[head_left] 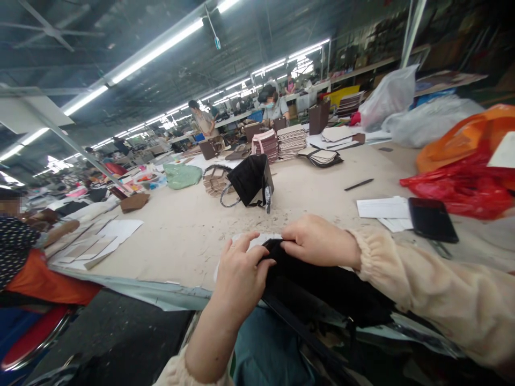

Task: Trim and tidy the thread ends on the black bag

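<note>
A black fabric piece (330, 284) hangs over the near edge of the table, below my right hand and forearm. My left hand (245, 268) pinches its upper left corner between thumb and fingers. Close beside it, my right hand (317, 241) grips the top edge of the same piece with bent fingers. White paper (263, 238) shows partly behind the hands. Farther back on the table stands a black bag (249, 179) with a looped handle and a plastic-wrapped part.
Stacked pieces (292, 140) and a green bag (182, 176) lie farther back. At right are a dark phone (432, 219), papers (382, 208), a pen-like tool (359, 184) and a red plastic bag (462, 187). A person (18, 241) works at left; others sit beyond.
</note>
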`<state>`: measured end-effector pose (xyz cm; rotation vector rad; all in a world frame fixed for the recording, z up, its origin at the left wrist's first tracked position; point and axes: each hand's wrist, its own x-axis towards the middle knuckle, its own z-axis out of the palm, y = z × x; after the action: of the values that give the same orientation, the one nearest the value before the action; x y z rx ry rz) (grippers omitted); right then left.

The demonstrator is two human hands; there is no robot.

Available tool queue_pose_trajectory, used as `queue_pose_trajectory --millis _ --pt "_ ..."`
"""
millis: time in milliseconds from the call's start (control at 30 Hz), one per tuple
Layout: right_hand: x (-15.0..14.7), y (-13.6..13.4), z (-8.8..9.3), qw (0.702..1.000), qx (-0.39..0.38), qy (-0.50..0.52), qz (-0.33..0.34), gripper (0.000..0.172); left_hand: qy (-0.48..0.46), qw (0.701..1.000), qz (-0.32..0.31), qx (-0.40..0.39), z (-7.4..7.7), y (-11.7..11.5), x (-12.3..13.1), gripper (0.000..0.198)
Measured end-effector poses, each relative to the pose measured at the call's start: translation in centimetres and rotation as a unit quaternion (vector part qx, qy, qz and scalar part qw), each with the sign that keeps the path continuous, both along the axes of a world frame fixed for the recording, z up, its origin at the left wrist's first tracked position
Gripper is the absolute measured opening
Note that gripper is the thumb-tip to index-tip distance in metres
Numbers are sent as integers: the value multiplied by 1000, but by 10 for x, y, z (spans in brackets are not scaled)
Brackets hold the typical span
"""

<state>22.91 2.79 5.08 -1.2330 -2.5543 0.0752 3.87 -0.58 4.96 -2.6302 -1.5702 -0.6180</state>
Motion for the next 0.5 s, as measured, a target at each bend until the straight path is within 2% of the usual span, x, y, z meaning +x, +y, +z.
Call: queue_pose_trajectory --millis 167,500 --pt "0 -1 -1 1000 7 5 -3 30 -72 997 -2 -24 -4 3 2 14" --pt "0 -2 -2 1000 3 9 -21 31 -8 999 43 9 -6 8 5 22"
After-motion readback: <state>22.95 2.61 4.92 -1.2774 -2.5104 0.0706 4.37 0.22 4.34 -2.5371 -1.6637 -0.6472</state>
